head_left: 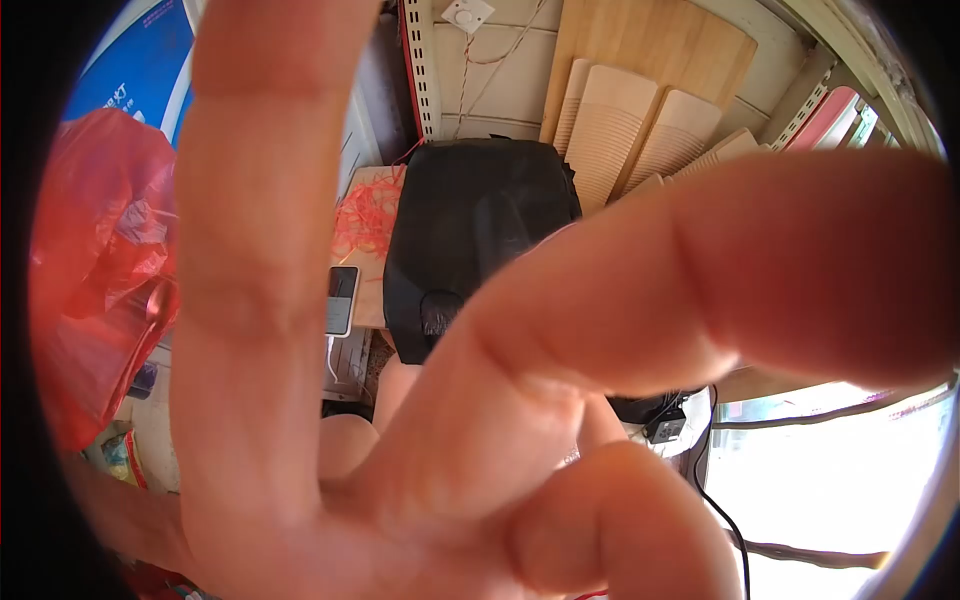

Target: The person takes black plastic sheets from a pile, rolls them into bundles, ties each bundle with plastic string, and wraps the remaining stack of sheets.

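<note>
My left hand (430,500) fills much of the view, very close to the camera, and appears to be the left from its shape. One finger points straight up and another stretches to the right, wide apart. A third finger is bent at the lower right, and what looks like the thumb shows at the lower left. I see nothing held in it. My right hand is out of sight. Behind the fingers lies a black bag-like item (470,210), partly covered by the hand. A phone (342,300) with a white cable lies left of it.
A red plastic bag (105,250) hangs at left near a blue panel (125,80). Red shredded strips (368,212) lie beside the black item. Ridged wooden washboards (612,120) lean on a wooden board (650,45). A black adapter (665,428) and cable are at right.
</note>
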Motion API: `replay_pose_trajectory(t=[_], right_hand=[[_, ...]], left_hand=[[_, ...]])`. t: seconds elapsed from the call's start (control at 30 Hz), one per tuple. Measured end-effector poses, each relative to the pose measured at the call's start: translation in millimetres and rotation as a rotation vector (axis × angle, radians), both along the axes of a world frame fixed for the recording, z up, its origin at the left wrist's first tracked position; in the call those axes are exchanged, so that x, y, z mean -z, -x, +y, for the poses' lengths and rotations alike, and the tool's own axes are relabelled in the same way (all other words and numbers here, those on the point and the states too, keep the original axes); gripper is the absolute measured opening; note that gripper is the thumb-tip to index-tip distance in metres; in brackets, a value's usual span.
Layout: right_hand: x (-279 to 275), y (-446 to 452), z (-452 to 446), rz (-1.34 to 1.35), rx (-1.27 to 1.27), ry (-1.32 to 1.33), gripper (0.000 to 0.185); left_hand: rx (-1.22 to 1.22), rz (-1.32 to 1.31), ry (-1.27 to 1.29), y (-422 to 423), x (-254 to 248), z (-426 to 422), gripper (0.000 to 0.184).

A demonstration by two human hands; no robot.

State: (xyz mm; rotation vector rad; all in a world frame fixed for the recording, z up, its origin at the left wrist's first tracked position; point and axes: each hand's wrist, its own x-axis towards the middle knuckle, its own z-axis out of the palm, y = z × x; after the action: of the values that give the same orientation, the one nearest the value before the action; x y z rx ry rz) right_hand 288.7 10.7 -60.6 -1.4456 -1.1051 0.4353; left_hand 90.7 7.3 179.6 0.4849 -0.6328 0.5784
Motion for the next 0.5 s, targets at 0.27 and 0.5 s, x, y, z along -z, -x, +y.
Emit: replay_pose_trajectory(t=[0.27,0.5], right_hand=[[-0.5,-0.7,-1.9,0.038,-0.020,0.002,0.022],[-7.3,1.2,-5.2,0.134,-0.032,0.052,0.026]], left_hand=[[-0.062,0.025,-0.019,-1.8,-5.3,2.5,0.086],[-0.119,0.063,-0.039,-1.8,-7.9,6.0,0.087]])
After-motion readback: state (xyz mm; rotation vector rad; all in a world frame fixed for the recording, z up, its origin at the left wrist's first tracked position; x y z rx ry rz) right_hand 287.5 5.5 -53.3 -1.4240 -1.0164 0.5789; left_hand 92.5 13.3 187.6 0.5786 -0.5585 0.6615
